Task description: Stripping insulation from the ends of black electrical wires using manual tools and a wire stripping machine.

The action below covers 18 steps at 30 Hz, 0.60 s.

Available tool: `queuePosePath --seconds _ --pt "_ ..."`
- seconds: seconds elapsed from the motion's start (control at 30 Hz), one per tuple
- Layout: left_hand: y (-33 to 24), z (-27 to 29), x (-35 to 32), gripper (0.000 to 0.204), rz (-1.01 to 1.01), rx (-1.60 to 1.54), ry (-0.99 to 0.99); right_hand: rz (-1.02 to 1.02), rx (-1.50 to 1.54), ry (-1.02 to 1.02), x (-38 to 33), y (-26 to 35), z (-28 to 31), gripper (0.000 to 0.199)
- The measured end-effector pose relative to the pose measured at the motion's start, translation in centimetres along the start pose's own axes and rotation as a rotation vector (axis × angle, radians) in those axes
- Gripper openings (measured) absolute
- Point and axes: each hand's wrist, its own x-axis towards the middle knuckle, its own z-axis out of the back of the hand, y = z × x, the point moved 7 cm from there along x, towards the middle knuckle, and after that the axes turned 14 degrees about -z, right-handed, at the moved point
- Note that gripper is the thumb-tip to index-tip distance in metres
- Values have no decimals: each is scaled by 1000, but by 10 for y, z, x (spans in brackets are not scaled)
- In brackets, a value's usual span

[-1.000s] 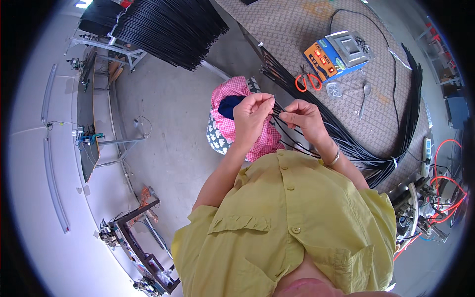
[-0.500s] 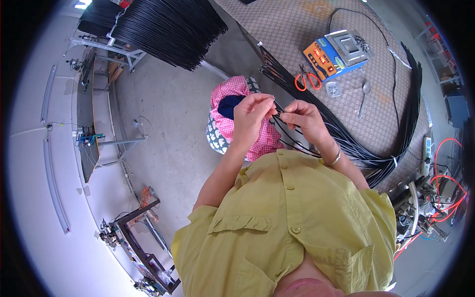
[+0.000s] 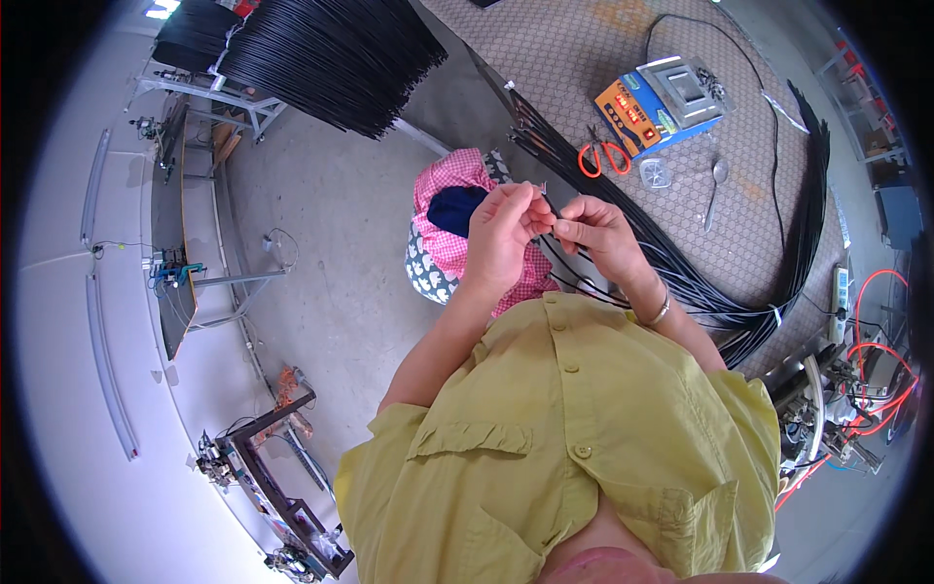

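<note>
Our left hand has edged nearer our right hand, whose fingers pinch the black cable between both; whether the left grips we cannot tell, and a loosened right pinch could let it slip.

Grey floor beside a pale wall, pattern-topped table, bright light at upper left.
</note>
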Motion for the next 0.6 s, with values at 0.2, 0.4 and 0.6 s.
queuePosePath --seconds 0.2,0.4,0.6 --pt "9 4 3 10 192 -141 30 1 -37 6 -1 1 0 8" --pt "8 -2 0 8 222 -192 76 8 -19 14 -2 1 0 8" --pt "13 4 1 13 164 -179 119 35 -47 10 0 1 0 8"
